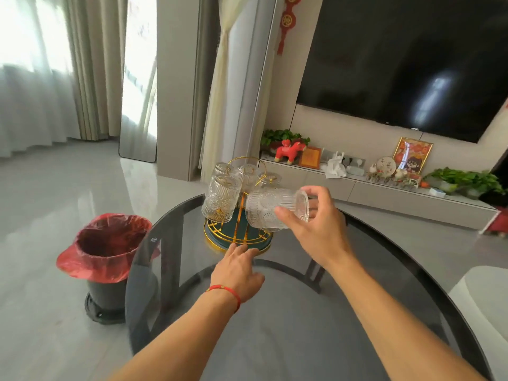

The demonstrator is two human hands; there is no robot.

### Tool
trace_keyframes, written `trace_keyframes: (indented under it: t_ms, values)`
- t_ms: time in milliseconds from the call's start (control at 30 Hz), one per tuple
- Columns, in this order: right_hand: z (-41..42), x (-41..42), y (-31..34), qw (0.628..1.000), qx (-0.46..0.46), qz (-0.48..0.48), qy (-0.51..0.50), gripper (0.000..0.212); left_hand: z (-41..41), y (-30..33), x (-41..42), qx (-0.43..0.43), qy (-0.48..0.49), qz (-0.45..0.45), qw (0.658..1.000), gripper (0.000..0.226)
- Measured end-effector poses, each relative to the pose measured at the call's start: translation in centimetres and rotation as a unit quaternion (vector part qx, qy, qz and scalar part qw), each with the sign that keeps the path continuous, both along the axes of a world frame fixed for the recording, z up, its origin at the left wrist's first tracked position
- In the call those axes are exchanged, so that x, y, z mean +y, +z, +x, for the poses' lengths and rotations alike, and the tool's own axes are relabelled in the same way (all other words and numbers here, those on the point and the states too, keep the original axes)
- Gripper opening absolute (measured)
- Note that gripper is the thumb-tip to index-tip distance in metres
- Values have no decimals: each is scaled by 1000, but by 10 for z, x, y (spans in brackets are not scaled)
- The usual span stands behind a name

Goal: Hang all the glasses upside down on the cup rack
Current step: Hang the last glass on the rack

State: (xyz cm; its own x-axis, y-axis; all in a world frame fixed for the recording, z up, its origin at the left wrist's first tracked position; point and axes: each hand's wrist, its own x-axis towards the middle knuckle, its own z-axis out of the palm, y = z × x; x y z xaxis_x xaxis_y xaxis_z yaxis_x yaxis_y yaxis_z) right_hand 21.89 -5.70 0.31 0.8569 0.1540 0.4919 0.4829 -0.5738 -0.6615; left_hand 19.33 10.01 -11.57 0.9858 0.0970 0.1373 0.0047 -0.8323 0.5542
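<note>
The person's right hand [316,224] is holding a ribbed glass [275,209] sideways by the gold cup rack [237,232] to hang it, while the open left hand [237,268] is steadying the rack's base.

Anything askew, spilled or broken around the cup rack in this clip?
Nothing stands out. The right hand holds one glass tilted sideways near the cup rack, mid-hang; the left hand steadies the rack's base. No spill or breakage shows.
</note>
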Motion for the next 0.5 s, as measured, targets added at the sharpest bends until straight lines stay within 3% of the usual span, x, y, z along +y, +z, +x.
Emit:
trace_keyframes:
  t_ms: [300,500]
  values:
    - [30,53,38,984,-36,-172,-10,78,3,-5,2,11,3,103,995,73]
    - [51,78,39,972,-6,-236,4,82,2,-6,1,23,4,130,991,61]
